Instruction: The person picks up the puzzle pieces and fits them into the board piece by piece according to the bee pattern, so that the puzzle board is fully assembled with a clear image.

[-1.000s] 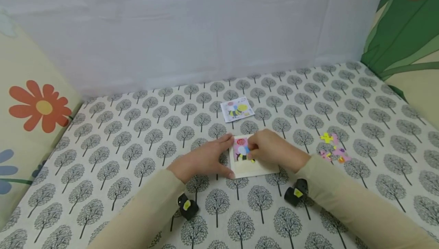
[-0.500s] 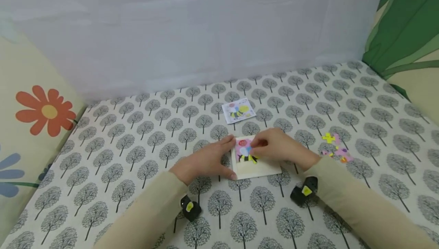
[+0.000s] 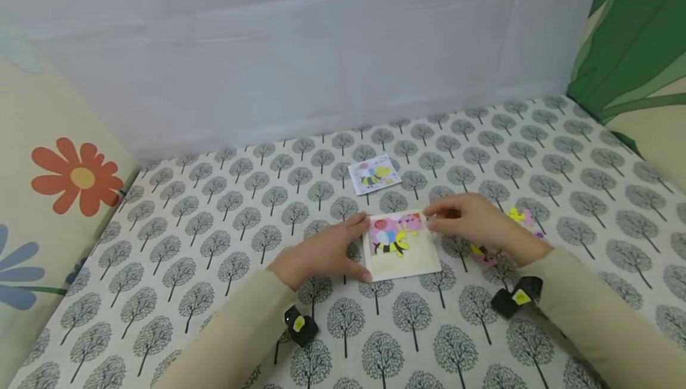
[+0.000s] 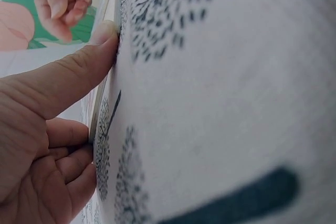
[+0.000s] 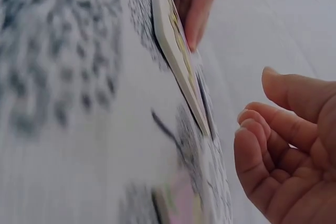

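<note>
My left hand (image 3: 327, 252) holds the left side of a shallow, pale puzzle tray (image 3: 404, 267), thumb at the near corner and fingers at the far one. In the left wrist view its thumb (image 4: 79, 69) presses on the tray's edge, above bent fingers. Joined puzzle pieces (image 3: 391, 237) in the tray's upper part show a bee and a red balloon on pink; the lower part is bare cream. My right hand (image 3: 477, 225) hovers off the tray's right side. The right wrist view shows that hand (image 5: 289, 145) with loosely bent fingers and nothing between them.
A printed bee picture card (image 3: 374, 174) lies behind the tray. Loose pieces, a yellow one (image 3: 515, 215) and a pink one (image 3: 485, 256) among them, lie at the right, partly hidden by my right forearm. A white curtain (image 3: 321, 61) hangs at the back.
My right hand has left the pieces in the tray and moved right, past its edge. The bee's head and pink pieces it covered now show. My left hand stays at the tray.
</note>
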